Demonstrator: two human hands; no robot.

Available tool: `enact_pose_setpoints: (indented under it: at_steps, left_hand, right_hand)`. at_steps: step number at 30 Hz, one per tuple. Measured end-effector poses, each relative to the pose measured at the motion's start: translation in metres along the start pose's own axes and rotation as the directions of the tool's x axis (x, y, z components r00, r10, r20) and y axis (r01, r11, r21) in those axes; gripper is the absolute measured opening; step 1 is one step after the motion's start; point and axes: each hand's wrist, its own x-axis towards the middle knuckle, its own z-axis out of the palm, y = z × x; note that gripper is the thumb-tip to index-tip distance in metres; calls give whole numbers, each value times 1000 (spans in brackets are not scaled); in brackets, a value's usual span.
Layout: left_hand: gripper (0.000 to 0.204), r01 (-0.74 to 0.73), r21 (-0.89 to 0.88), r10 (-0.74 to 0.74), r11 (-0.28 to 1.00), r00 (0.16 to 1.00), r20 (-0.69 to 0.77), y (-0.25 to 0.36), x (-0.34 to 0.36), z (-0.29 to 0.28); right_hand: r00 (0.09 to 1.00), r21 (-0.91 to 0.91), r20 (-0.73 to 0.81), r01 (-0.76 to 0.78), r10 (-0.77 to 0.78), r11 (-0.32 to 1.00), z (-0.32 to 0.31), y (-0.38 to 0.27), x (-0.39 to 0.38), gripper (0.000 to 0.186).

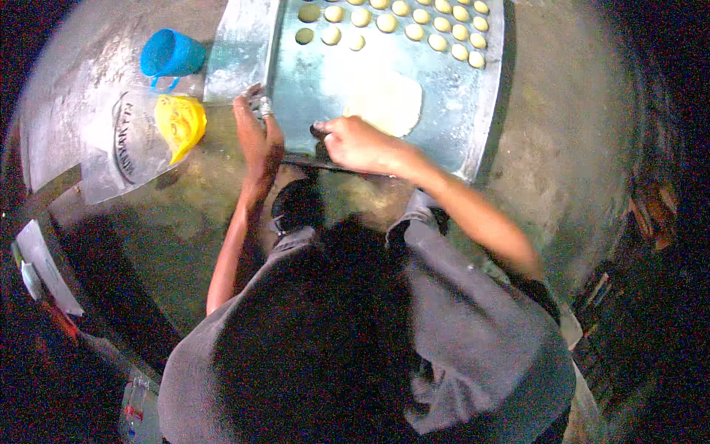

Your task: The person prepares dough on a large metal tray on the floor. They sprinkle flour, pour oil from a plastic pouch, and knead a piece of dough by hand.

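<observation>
Metal tray (pixel 452 111) bears flattened dough (pixel 396 103) just beyond right hand (pixel 359 145), rightward of left hand (pixel 259 139); both grips unclear; dough's left edge glare-washed.

I've got the L hand (pixel 259 140) at the L edge of the metal tray (pixel 452 100), fingers bent w/ whitish tips, & the R hand (pixel 359 143) over the tray's near part, right by the flat pale dough sheet (pixel 396 103); can't tell if either grips anything. Ahead of the R hand, mostly to its R, I see rows of small dough balls (pixel 386 23). L of the L hand: yellow bag (pixel 181 124) next to a clear plastic bag (pixel 103 159), w/ blue mug (pixel 181 55) farther fwd.
</observation>
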Motion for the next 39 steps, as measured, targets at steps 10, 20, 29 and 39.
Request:
enact_pose_setpoints:
  at_steps: [10, 20, 29, 39]
  left_hand:
    - [42, 11, 10, -11, 1000, 1000, -21, 3, 2, -6]
    - [40, -52, 90, 52, 995, 999, 12, 6, 0, -8]
    - [40, -106, 91, 105, 990, 994, 21, 3, 2, -8]
    - [38, -74, 86, 74, 994, 997, -7, 7, 2, -7]
  right_hand:
    - [494, -567, 528, 811, -691, 147, 3, 53, 34, 31]
    - [731, -856, 317, 495, -604, 149, -9, 54, 15, 42]
    - [558, -657, 280, 705, -781, 268, 11, 68, 11, 31]
    - [732, -772, 160, 511, -663, 378, 3, 53, 10, 31]
